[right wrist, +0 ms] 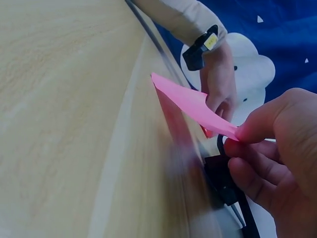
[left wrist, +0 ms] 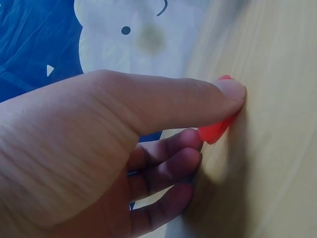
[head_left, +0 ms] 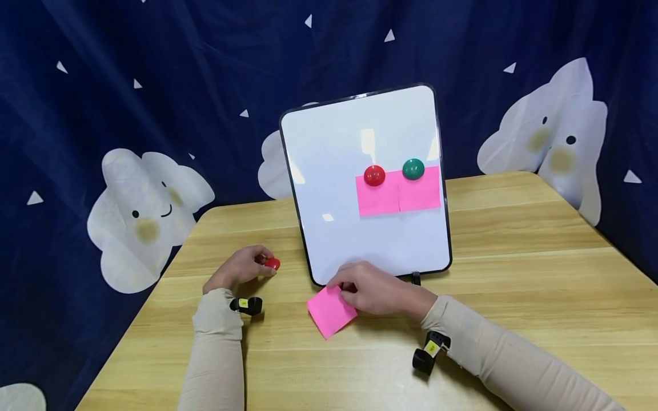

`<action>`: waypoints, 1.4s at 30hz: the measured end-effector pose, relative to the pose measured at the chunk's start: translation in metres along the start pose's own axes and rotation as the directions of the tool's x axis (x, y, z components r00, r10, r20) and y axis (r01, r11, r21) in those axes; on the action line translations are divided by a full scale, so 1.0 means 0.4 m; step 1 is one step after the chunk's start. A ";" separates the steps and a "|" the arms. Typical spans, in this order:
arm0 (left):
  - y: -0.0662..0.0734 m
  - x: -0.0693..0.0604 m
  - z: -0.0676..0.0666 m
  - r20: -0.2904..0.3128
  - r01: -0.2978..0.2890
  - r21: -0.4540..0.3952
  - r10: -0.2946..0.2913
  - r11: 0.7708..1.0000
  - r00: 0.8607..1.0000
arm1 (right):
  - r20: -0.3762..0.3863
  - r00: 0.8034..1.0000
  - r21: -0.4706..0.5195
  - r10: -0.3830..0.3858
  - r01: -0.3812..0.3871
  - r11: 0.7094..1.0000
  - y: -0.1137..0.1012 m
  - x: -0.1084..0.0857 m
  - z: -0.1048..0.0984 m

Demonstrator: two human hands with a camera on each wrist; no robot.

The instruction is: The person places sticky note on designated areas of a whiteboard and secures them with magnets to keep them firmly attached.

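My left hand (head_left: pixel 244 267) pinches a red round magnet (head_left: pixel 272 264) between thumb and fingers, low at the table left of the board. In the left wrist view the thumb covers much of that magnet (left wrist: pixel 215 131). My right hand (head_left: pixel 372 288) holds a pink sticky note (head_left: pixel 330 313) by one corner, in front of the board's lower edge. The right wrist view shows the note (right wrist: pixel 193 103) bent and lifted off the wood. On the whiteboard (head_left: pixel 329 228), two pink notes (head_left: pixel 378 200) hang side by side, one under a red magnet (head_left: pixel 374 176), the other under a green magnet (head_left: pixel 413 169).
The whiteboard leans on a black stand (head_left: pixel 416 278) on the wooden table (head_left: pixel 514 297). Behind it hangs a dark blue curtain (head_left: pixel 231 51) with white clouds and triangles. A black camera is strapped to each wrist.
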State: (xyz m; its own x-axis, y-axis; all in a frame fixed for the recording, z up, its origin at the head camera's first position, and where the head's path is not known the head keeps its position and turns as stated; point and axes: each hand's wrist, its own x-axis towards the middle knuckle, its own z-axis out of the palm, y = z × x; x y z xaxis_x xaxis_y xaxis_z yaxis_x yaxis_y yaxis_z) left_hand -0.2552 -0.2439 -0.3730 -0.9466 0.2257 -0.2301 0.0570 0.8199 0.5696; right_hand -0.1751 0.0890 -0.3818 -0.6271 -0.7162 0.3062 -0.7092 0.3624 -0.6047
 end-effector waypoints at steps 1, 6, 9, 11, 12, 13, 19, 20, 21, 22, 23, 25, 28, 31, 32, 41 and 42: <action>-0.001 0.000 0.001 0.000 -0.002 0.001 0.002 1.000 1.000 | -0.003 1.000 -0.001 -0.001 0.001 1.000 0.001 0.000 -0.001; -0.004 0.002 0.003 -0.003 -0.001 -0.002 0.001 1.000 1.000 | -0.017 1.000 -0.008 0.015 -0.015 1.000 0.001 -0.001 -0.010; -0.005 0.004 0.003 -0.005 0.000 -0.001 0.000 1.000 1.000 | -0.044 0.999 -0.005 0.015 -0.015 1.000 0.000 -0.001 -0.014; -0.006 0.006 0.004 -0.005 0.001 0.002 -0.001 1.000 1.000 | -0.069 0.998 0.004 0.010 -0.010 1.000 -0.001 -0.001 -0.017; -0.006 0.007 0.004 -0.006 0.003 0.003 -0.003 1.000 1.000 | -0.082 0.997 0.009 0.008 -0.007 1.000 -0.002 -0.001 -0.019; -0.006 0.008 0.004 -0.007 0.005 0.003 -0.005 1.000 1.000 | -0.095 0.995 0.016 0.007 -0.006 1.000 -0.003 -0.001 -0.020; -0.006 0.010 0.006 -0.011 0.014 0.005 -0.014 1.000 1.000 | -0.144 0.989 0.044 0.041 -0.035 0.998 -0.003 -0.001 -0.028; -0.006 0.010 0.006 -0.012 0.014 0.003 -0.014 1.000 1.000 | -0.149 0.988 0.045 0.045 -0.039 0.998 -0.002 -0.001 -0.029; -0.007 0.010 0.006 -0.014 0.015 0.002 -0.015 1.000 1.000 | -0.154 0.987 0.046 0.048 -0.041 0.998 -0.001 -0.001 -0.030; -0.007 0.010 0.006 -0.016 0.016 0.000 -0.016 1.000 1.000 | -0.159 0.986 0.047 0.049 -0.042 0.998 -0.001 -0.001 -0.031; -0.007 0.010 0.006 -0.016 0.016 0.000 -0.016 1.000 1.000 | -0.164 0.985 0.049 0.049 -0.041 0.998 -0.001 -0.001 -0.032; -0.008 0.010 0.006 -0.016 0.017 0.000 -0.017 1.000 1.000 | -0.170 0.984 0.053 0.046 -0.038 0.998 -0.001 0.000 -0.034; -0.010 0.011 0.007 -0.015 0.021 0.001 -0.021 1.000 1.000 | -0.184 0.982 0.051 0.037 -0.028 0.998 -0.003 0.000 -0.037; -0.011 0.011 0.008 -0.015 0.026 -0.001 -0.026 1.000 1.000 | -0.205 0.978 0.044 0.030 -0.022 0.999 -0.003 0.000 -0.039; -0.011 0.011 0.009 -0.015 0.027 -0.003 -0.027 1.000 1.000 | -0.215 0.976 0.037 0.029 -0.022 0.999 -0.003 0.000 -0.039; -0.011 0.012 0.009 -0.015 0.014 -0.014 -0.015 1.000 1.000 | -0.321 0.947 0.001 0.004 -0.004 1.000 0.002 0.002 -0.052; -0.011 0.012 0.008 -0.015 0.014 -0.016 -0.014 1.000 1.000 | -0.327 0.945 0.006 0.009 -0.007 1.000 0.001 0.002 -0.055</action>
State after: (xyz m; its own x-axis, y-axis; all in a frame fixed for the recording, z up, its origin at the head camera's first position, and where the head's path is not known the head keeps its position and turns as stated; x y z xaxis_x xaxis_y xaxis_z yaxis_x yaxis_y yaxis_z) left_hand -0.2588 -0.2447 -0.3792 -0.9520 0.2063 -0.2261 0.0389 0.8142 0.5793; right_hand -0.1829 0.1016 -0.3655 -0.7041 -0.4789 0.5243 -0.7027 0.3637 -0.6116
